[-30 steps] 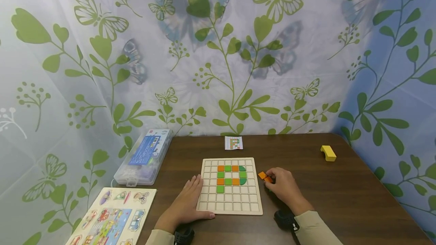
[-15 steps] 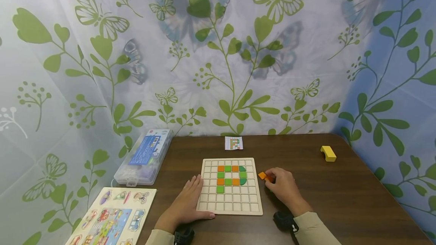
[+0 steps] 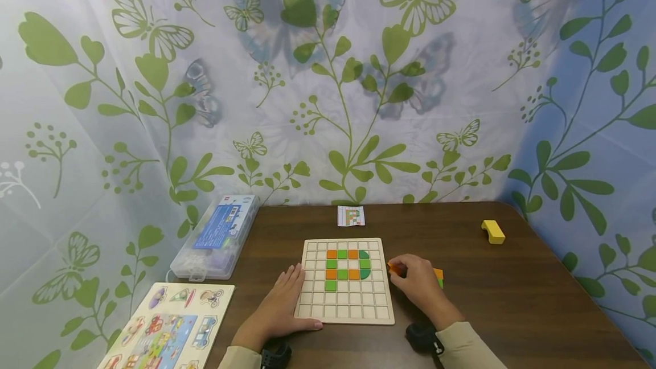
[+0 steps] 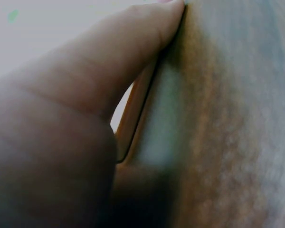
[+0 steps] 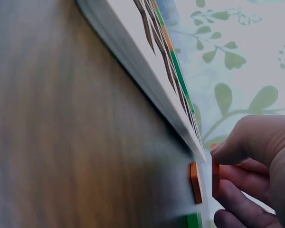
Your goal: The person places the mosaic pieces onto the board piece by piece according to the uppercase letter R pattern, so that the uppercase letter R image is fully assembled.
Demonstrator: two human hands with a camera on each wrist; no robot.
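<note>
A wooden grid board (image 3: 353, 306) lies mid-table, bearing orange and green square tiles and two dark green curved pieces. My left hand (image 3: 279, 309) rests on its left edge with straight fingers, the thumb along the near edge; the left wrist view shows that thumb (image 4: 118, 52) close up. Just right of the board, my right hand (image 3: 420, 283) pinches an orange tile (image 5: 215, 180) between thumb and fingers. Another orange tile (image 5: 195, 183) and a green piece (image 5: 194, 220) lie on the table near it. The hand partly hides loose pieces behind it in the head view.
A small pattern card (image 3: 351, 216) lies beyond the board. The yellow arch-shaped block (image 3: 493, 232) is at the far right. On the left are a clear plastic case (image 3: 215, 238) with a blue label and a picture puzzle board (image 3: 169, 323). A patterned curtain (image 3: 328, 101) stands behind the table.
My right hand has shifted left toward the board with an orange tile in its fingers. Orange and green pieces now show to its right. The left hand has stayed in place.
</note>
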